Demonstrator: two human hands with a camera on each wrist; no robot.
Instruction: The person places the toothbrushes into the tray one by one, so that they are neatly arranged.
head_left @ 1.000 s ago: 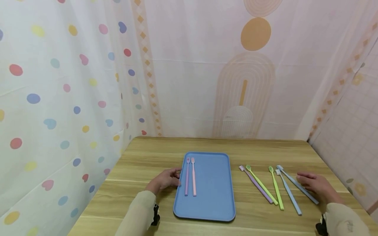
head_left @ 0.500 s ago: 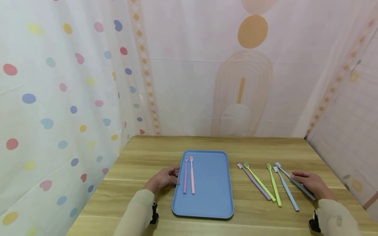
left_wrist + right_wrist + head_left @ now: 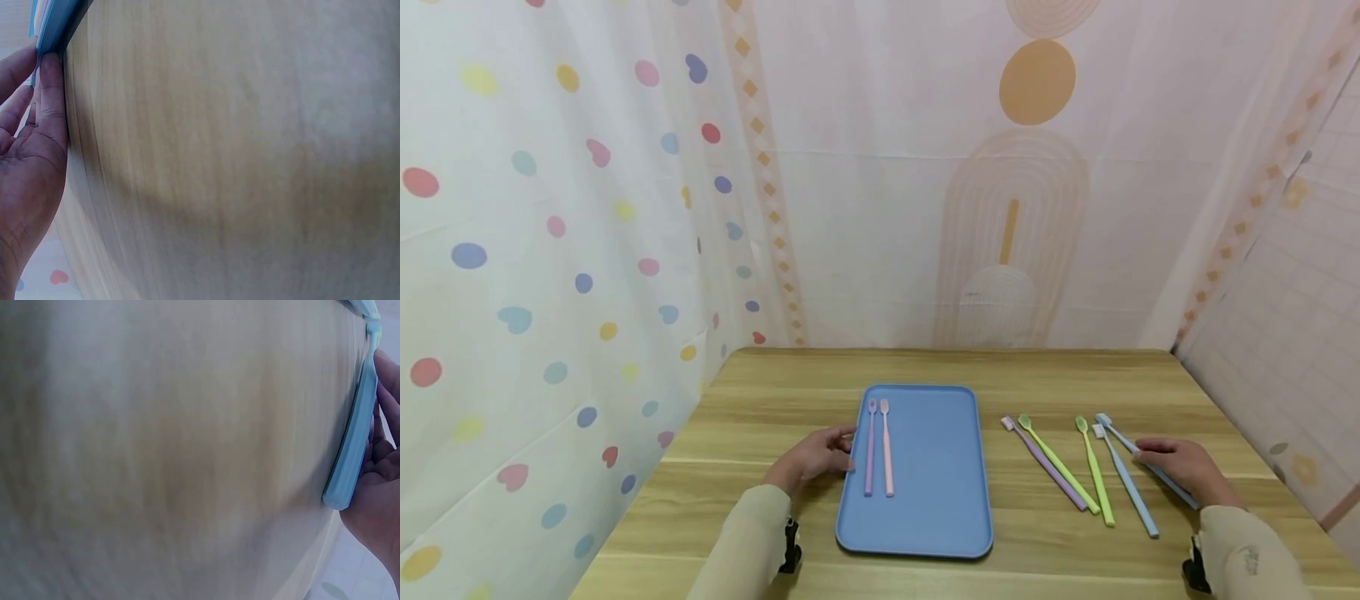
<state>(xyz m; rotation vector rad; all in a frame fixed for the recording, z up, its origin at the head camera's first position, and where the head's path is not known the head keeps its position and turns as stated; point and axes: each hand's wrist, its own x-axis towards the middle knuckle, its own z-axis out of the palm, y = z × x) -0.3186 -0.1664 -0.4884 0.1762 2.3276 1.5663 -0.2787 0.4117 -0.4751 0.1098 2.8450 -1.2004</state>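
Note:
A blue tray [image 3: 912, 533] lies on the table with a purple toothbrush [image 3: 870, 454] and a pink toothbrush [image 3: 888, 454] side by side along its left. My left hand [image 3: 814, 456] grips the tray's left edge, thumb and fingers on either side of the rim [image 3: 56, 31]. To the right, my right hand [image 3: 1183, 467] is over the outermost blue toothbrush [image 3: 355, 437], fingertips at its neck. That toothbrush still lies on the table, and my thumb's contact with it is hidden.
Between the tray and my right hand lie another purple toothbrush [image 3: 1048, 467], two green toothbrushes [image 3: 1062, 467] [image 3: 1096, 475] and a second blue toothbrush [image 3: 1126, 483]. Patterned curtains [image 3: 865, 208] hang behind and beside the wooden table [image 3: 760, 375].
My right hand has come slightly left and farther along the outermost blue toothbrush, its fingertips now at the neck. My left hand stays on the tray edge. The head view has shifted slightly.

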